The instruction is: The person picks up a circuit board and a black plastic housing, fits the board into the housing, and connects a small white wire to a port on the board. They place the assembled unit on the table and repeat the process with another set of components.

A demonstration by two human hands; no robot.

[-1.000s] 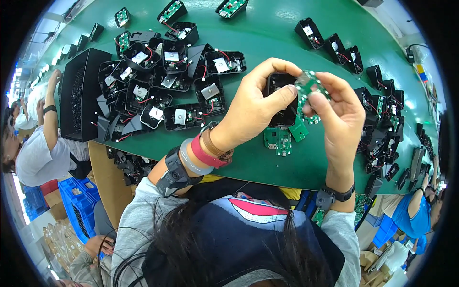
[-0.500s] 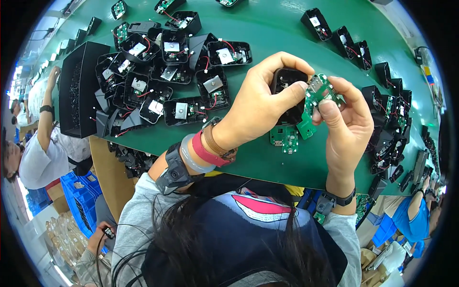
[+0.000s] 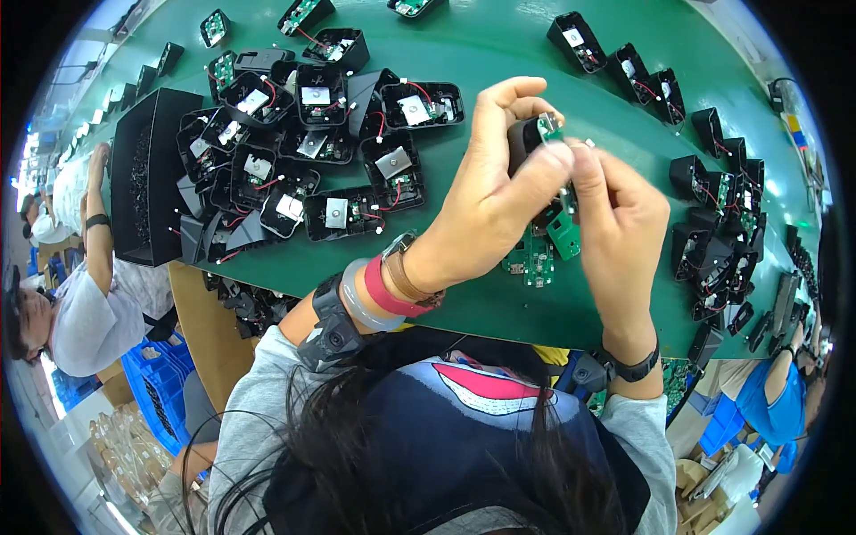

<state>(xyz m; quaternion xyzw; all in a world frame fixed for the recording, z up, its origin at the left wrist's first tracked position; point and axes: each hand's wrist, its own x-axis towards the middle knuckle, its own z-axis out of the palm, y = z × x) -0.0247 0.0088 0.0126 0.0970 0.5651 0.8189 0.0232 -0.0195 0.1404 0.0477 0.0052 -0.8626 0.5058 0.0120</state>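
Observation:
Above the green table (image 3: 428, 303), my left hand (image 3: 477, 201) is closed round a small black plastic housing (image 3: 518, 147), which is tipped on its side. A green circuit board (image 3: 550, 127) sits at the housing's open face, partly hidden by my left thumb. My right hand (image 3: 624, 223) pinches at that board, thumb and finger meeting beside my left thumb; the fingertips are slightly blurred. A small white connector (image 3: 588, 143) shows just above the right fingertips. Just below the hands, loose green circuit boards (image 3: 539, 263) lie on the table.
Several black housings (image 3: 337, 212) with silver blocks and red wires crowd the left side. A black bin (image 3: 125, 178) of small dark parts stands beyond them. More housings (image 3: 713, 241) lie at the right and far right. A co-worker (image 3: 85, 294) is at the left edge.
The housing has turned onto its side in my left hand. My right hand has brought the circuit board against its open face, and the right fingers have closed in toward my left thumb.

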